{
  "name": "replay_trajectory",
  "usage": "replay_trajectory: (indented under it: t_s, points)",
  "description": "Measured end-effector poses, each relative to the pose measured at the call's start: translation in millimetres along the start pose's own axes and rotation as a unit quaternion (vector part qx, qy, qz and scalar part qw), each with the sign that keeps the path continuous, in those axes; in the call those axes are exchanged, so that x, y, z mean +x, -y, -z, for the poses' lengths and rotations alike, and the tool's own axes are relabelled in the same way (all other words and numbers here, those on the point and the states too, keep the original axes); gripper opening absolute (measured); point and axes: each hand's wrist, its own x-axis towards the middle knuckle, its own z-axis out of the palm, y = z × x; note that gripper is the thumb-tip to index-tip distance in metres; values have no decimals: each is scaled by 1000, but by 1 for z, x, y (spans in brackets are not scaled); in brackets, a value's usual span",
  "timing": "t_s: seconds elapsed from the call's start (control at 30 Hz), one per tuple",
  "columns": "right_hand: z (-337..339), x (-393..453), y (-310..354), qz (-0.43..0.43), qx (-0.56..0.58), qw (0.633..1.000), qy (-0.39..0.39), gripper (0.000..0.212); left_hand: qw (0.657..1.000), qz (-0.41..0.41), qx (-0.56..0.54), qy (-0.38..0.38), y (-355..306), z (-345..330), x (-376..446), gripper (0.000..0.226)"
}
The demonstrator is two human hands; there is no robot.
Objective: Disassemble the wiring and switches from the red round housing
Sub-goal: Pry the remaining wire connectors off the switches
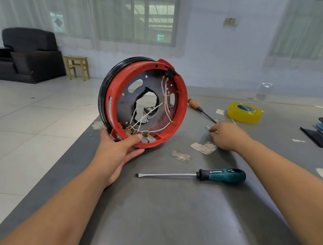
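On the grey table [170, 216] the left hand [118, 150] grips the housing [146, 103] by its lower rim, propping it on edge so wires [165, 96] and switches [137, 134] face up. The right hand [229, 136] pinches a small metal piece beside it. A teal screwdriver [193, 174] lies near; tape [244, 112] and another screwdriver [200, 109] sit behind.

Left hand [118, 150] gripping — right hand [229, 136] pinching

Looks like a room in a home used as a makeshift workshop: grey worktable [170, 216] w/ screwdrivers [201, 175] & yellow tape roll [244, 112], tiled floor [35, 115], black armchair [27, 53], small wooden stool [77, 66], curtained windows [136, 16], wall switch [230, 22].
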Motion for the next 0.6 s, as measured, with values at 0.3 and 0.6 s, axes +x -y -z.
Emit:
replay_trajectory:
  t_s: [0.3, 0.6]
  points:
    - [-11, 11, 6, -17, -27, 994, 100, 60, 1000, 4, 1, 4, -1, 1, 0, 58]
    - [-20, 14, 16, -71, 10, 989, 128, 87, 1000, 7, -5, 5, 2, 4, 4, 61]
